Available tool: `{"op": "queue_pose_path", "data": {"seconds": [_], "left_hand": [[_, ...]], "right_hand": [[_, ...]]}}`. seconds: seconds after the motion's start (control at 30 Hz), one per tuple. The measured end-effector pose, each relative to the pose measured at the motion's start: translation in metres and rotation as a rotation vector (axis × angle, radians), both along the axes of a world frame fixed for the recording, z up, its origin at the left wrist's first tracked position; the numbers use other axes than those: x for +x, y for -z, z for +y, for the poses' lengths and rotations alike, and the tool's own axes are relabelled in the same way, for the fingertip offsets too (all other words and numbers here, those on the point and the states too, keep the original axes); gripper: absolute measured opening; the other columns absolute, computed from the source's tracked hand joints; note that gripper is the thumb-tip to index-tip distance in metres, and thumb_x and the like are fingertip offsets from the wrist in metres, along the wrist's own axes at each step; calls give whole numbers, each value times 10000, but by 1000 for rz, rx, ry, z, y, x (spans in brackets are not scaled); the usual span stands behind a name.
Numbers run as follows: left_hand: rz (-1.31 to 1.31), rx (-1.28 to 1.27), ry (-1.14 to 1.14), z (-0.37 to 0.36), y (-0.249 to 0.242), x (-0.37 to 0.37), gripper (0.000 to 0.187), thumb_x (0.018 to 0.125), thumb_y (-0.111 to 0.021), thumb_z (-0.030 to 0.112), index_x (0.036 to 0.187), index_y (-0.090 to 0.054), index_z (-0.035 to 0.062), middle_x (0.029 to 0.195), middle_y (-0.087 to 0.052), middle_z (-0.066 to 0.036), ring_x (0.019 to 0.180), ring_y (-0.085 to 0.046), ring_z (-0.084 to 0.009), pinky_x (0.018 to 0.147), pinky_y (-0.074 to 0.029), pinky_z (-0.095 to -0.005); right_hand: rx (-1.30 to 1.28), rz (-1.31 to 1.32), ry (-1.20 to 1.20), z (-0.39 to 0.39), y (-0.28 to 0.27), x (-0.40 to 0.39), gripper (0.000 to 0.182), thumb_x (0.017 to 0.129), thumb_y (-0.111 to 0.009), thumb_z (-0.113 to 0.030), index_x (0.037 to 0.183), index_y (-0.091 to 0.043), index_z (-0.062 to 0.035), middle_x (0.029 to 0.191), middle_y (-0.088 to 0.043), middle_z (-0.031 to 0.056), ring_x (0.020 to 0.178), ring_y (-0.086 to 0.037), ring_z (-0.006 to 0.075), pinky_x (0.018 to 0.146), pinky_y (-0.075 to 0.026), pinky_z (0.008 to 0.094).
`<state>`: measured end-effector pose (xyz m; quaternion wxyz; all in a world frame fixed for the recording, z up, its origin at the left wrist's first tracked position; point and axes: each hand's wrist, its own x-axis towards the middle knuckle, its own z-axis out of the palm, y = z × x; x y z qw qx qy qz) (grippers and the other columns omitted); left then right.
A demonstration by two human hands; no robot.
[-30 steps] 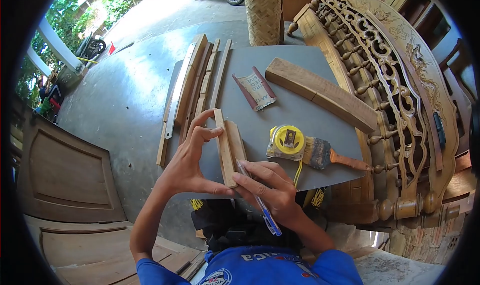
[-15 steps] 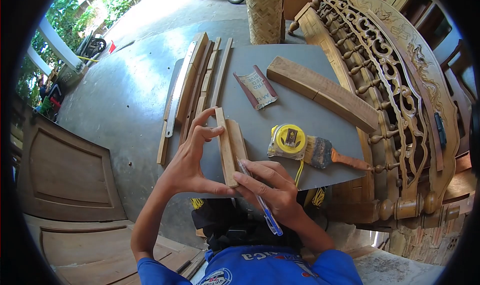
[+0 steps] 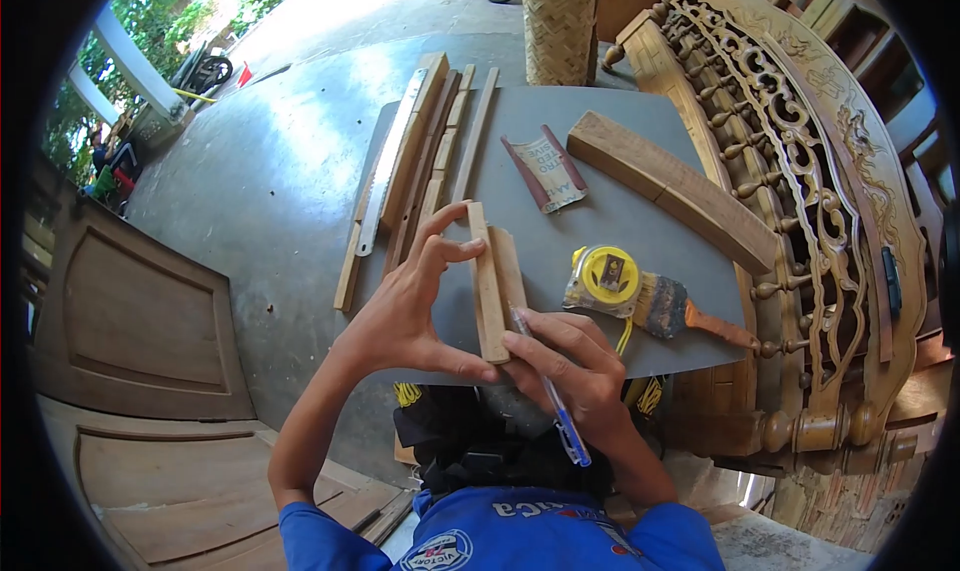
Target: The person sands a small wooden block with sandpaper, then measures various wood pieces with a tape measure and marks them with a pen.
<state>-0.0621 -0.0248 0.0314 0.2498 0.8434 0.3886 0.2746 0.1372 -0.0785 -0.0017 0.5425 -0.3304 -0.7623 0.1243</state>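
Observation:
My left hand (image 3: 405,316) spans a short wooden strip (image 3: 487,301), with its fingers at the far end and the thumb by the near end. Against the strip's right side lies a wider wooden block (image 3: 508,269). In my right hand (image 3: 578,359) is a blue-capped clear pen (image 3: 562,411), pinched with its tip at the block's right edge near the close end. Some right-hand fingers are tucked below the wood, so their contact is hidden. Both pieces are above the near part of the grey tabletop (image 3: 540,231).
Right of my hands are a yellow tape measure (image 3: 607,276) and a paintbrush (image 3: 665,306). Curled sandpaper (image 3: 546,171) and a thick timber (image 3: 670,189) lie farther back. A saw blade (image 3: 392,161) rests along wooden strips (image 3: 408,186) at left. A carved bench (image 3: 800,201) borders the right.
The whole view has shifted, so the table and its things appear farther right. Both hands keep nearly the same hold on the wood and the pen.

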Motion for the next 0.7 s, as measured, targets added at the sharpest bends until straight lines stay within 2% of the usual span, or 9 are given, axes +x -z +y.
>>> {"op": "queue_pose_path", "data": {"seconds": [0.07,0.2,0.23,0.37,0.47,0.57,0.7], "left_hand": [[26,5,7,1,0,-3,1009,433,-795,600,1178,-387,56,1358,-254,-218,1203,-373,-422,970,-338,-482],[58,48,5,-1,-1,-4,1009,440,-787,607,1188,-395,55,1391,-178,-208,1240,-328,-400,975,-313,-505],[74,92,-1,-1,-1,-4,1007,456,-758,642,1182,-404,41,1409,-137,-195,1273,-272,-385,993,-287,-513],[111,164,23,0,-3,-5,988,510,-662,728,1144,-432,6,1408,-161,-195,1293,-222,-389,1021,-252,-504],[107,72,14,3,1,-6,955,498,-676,718,1151,-400,78,1404,-165,-205,1297,-201,-393,1051,-203,-514],[11,9,-3,3,5,-4,932,553,-631,730,1105,-450,1,1394,-204,-198,1283,-240,-395,1005,-273,-507],[82,117,-45,3,1,-1,816,641,-585,692,1073,-466,11,1383,-234,-191,1266,-273,-394,993,-282,-516]], "right_hand": [[-8,-7,2,0,0,0,391,611,-738,-10,989,-652,-62,1007,-612,113,868,-596,250,727,-504,325],[-13,-29,14,-1,-3,-1,389,601,-745,2,974,-653,-59,997,-614,119,865,-598,252,731,-505,325],[-4,-24,19,0,-1,-2,388,599,-746,3,971,-653,-58,994,-614,122,863,-599,252,731,-505,325],[33,-31,34,1,1,-3,385,594,-753,-1,962,-652,-58,988,-616,129,852,-603,254,718,-503,323],[29,-44,31,1,1,-2,384,596,-755,-10,962,-652,-60,992,-617,130,847,-604,256,712,-502,328],[15,-37,28,-1,1,-3,330,635,-740,-30,953,-649,-41,972,-618,146,851,-608,267,738,-492,344],[18,-34,32,0,1,-3,302,660,-728,-42,951,-648,-34,963,-618,152,852,-610,271,750,-486,348]]}}
